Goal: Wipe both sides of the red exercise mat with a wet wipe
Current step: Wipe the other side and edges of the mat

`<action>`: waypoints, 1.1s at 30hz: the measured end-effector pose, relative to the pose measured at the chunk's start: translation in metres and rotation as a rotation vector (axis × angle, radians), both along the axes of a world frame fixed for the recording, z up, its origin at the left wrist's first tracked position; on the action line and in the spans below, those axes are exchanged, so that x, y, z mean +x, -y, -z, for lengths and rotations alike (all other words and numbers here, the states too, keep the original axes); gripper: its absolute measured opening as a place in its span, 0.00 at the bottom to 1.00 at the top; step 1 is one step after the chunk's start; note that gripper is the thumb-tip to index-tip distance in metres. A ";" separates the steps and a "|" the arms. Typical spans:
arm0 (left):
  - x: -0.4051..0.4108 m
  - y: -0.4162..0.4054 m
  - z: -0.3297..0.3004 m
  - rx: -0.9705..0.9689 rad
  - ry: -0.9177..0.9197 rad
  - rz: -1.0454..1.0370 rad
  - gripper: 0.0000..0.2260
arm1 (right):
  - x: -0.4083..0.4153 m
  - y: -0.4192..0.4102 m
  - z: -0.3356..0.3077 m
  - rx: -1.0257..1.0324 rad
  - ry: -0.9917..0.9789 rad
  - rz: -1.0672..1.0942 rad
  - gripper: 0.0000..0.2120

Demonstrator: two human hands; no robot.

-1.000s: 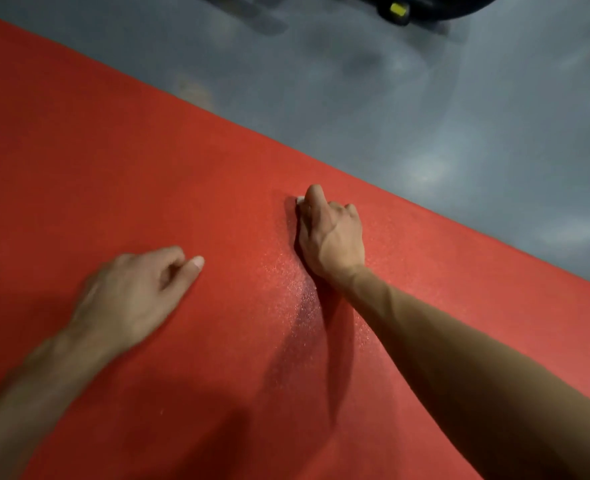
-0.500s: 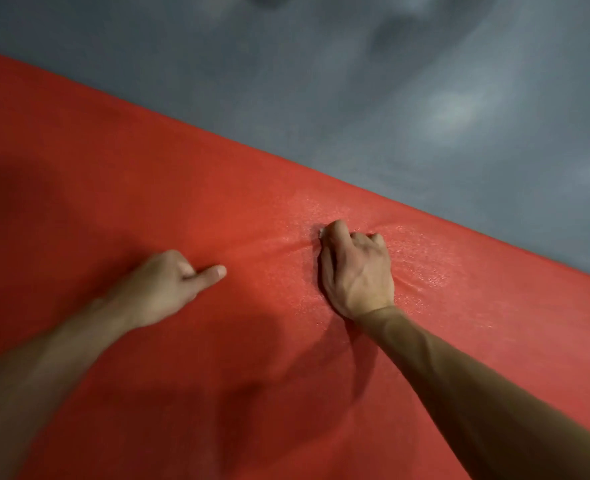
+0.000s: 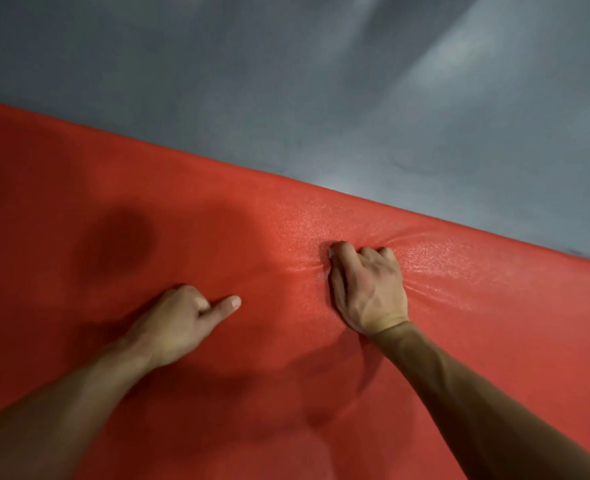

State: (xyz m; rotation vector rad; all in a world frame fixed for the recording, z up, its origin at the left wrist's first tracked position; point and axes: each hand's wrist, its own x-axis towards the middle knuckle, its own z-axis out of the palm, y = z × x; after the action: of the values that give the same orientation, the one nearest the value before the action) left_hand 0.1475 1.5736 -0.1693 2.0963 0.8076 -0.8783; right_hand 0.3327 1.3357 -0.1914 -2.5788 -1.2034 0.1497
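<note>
**Mat wipe: press less, stroke flatter**

Mat (image 3: pixel 113 202) first: it lies spread on the grey floor (image 3: pixel 321 81), red and filling the lower part of my view, with its far edge running on a slant from upper left to lower right. Near that edge the surface shines damp and has bunched into small creases fanning out from my right hand (image 3: pixel 368 289).

That hand is fisted knuckles-up on the mat, fingers curled down around the wipe (image 3: pixel 331 252), of which only a pale scrap shows by my forefinger. The creases tell me, I think, that I am bearing down too hard, so the foam drags along with the wipe. Better to ease the pressure and run long, overlapping passes along the edge.

My left hand (image 3: pixel 182 320) rests on the mat well apart from the right, fingers loosely curled on nothing, thumb stuck out toward the right. I would flatten that palm and bring it nearer the stroke to pin the foam.

Whether the underside has been wiped I cannot tell from here.
</note>
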 end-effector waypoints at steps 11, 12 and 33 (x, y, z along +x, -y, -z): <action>0.003 -0.003 -0.001 -0.141 0.127 0.032 0.33 | -0.012 -0.007 -0.007 -0.141 0.023 0.093 0.09; 0.002 -0.004 -0.001 -0.140 0.138 0.039 0.32 | -0.014 -0.008 -0.008 -0.149 0.027 0.117 0.08; 0.001 -0.006 0.012 -0.158 0.188 -0.033 0.32 | 0.113 0.024 -0.044 -0.295 -0.369 0.958 0.10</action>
State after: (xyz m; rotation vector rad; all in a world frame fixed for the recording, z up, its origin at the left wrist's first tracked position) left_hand 0.1481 1.5796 -0.1808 1.9860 0.6514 -0.6921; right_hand 0.4456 1.3122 -0.1476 -2.8814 0.2434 0.5769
